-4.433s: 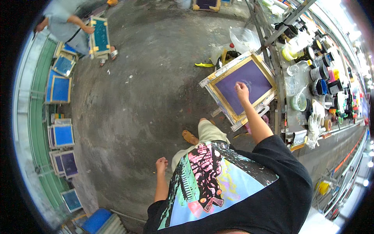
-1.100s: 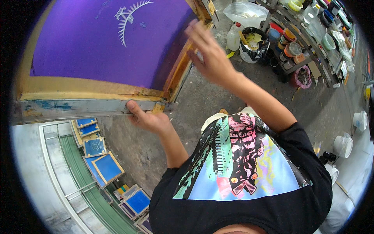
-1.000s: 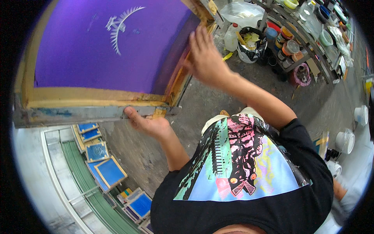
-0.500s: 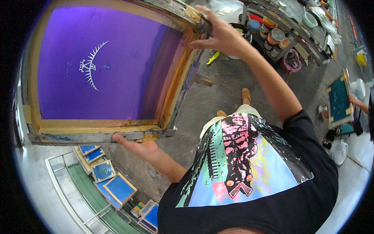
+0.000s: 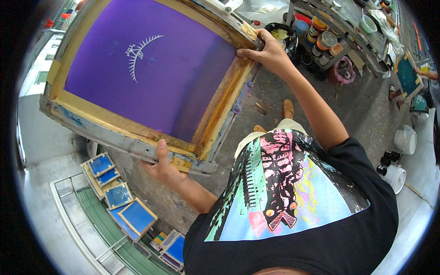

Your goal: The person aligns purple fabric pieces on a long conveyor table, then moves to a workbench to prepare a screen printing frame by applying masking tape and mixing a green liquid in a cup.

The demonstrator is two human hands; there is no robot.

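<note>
I hold a screen-printing frame (image 5: 114, 133) in the air, tilted, at the upper left. Its mesh (image 5: 183, 82) is purple, with a pale spiked, bird-like design (image 5: 137, 55) and yellowish tape along the inner border. My left hand (image 5: 167, 169) grips the near rail, thumb over the top and fingers underneath, partly hidden. At the right-hand corner my right hand (image 5: 272, 55) clasps the far side, with its thumb on the inner edge and the other fingers around the outside.
A shelf (image 5: 362, 57) with paint tubs (image 5: 325, 41) stands at the upper right, a pink-lined bin (image 5: 343, 71) below it. Blue-meshed screens (image 5: 137, 217) lean at lower left. White buckets (image 5: 394, 176) sit at right, where another person's hand (image 5: 428, 73) holds a green screen (image 5: 408, 75).
The frame has turned clockwise and shifted right. My right hand has closed on its edge, and my left thumb has come over the near rail. The other person's screen has moved farther off.
</note>
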